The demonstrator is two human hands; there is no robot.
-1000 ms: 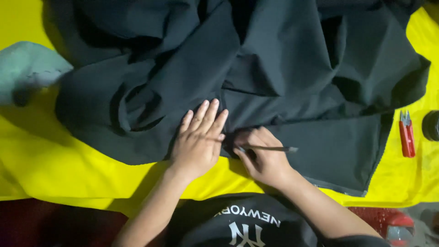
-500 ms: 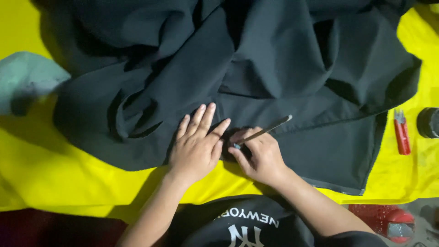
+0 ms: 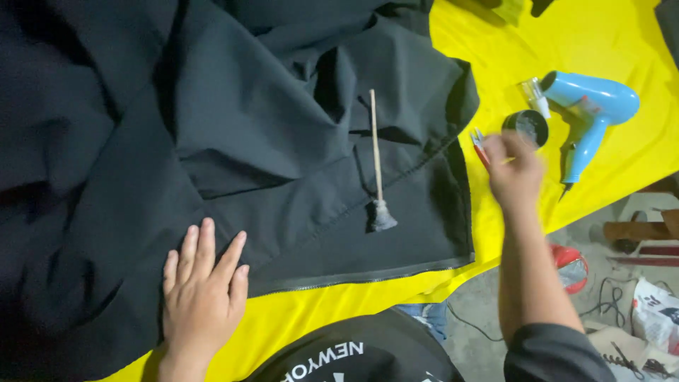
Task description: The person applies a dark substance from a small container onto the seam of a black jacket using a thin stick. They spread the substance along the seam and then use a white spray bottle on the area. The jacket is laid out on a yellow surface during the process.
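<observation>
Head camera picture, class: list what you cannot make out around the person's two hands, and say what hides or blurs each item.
- Right hand: motion-blurred, so its grip on the small red-handled tool is unclear.
- Round black container: partly covered by that hand; contents unreadable.
- Large black fabric garment: cut off by the top and left edges.
- Left hand: flat on the garment; the wrist runs off the bottom edge.
- Light blue hair dryer: its cord cannot be traced.

Bare forearms, a dark sleeve (image 3: 552,350) at the right elbow, a black white-lettered shirt (image 3: 353,357).
</observation>
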